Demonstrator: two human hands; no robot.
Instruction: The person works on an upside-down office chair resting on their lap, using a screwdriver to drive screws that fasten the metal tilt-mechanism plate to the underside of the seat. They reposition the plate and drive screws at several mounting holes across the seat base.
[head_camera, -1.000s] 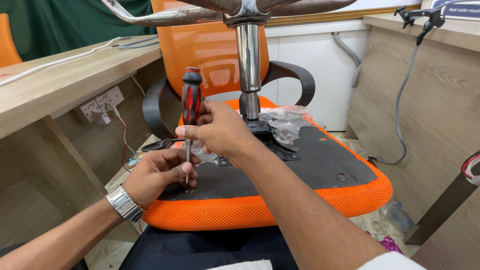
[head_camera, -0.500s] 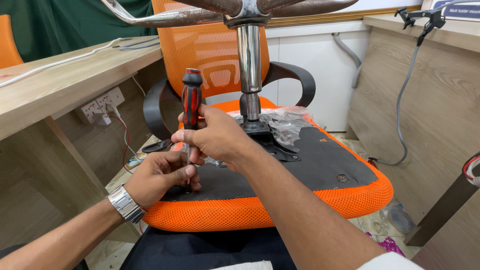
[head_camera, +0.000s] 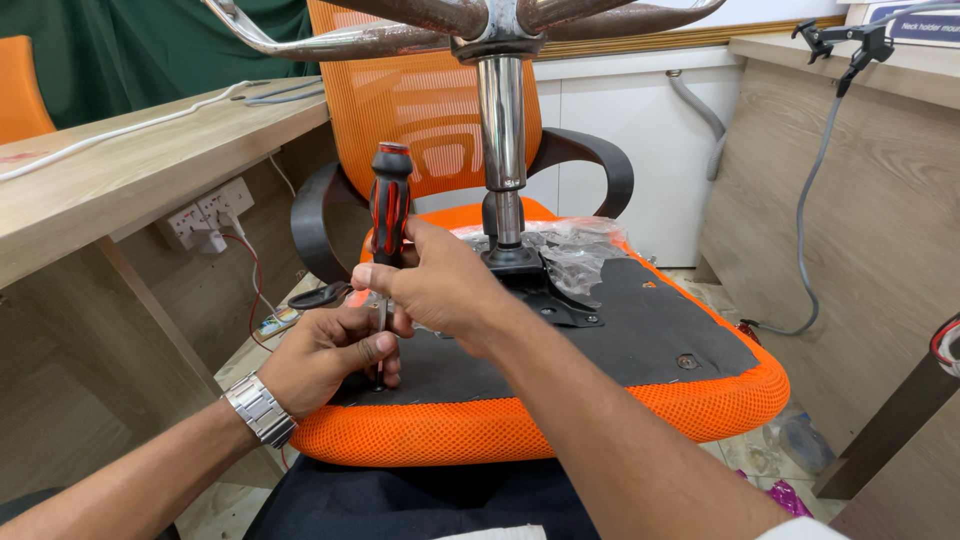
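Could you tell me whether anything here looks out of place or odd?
Yes: the orange mesh office chair lies upside down, its chrome base in the air. Crumpled clear plastic wrap clings round the column. The right hand holds a red-and-black screwdriver upright; the left hand steadies its tip.

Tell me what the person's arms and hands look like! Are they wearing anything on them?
Both arms are bare, with no gloves on either hand. The left hand has a shiny silver metal watch band with flat links around its wrist. The right hand wears nothing on the wrist or on the fingers that show. Near the bottom edge, a bit of white sleeve shows on the right arm.
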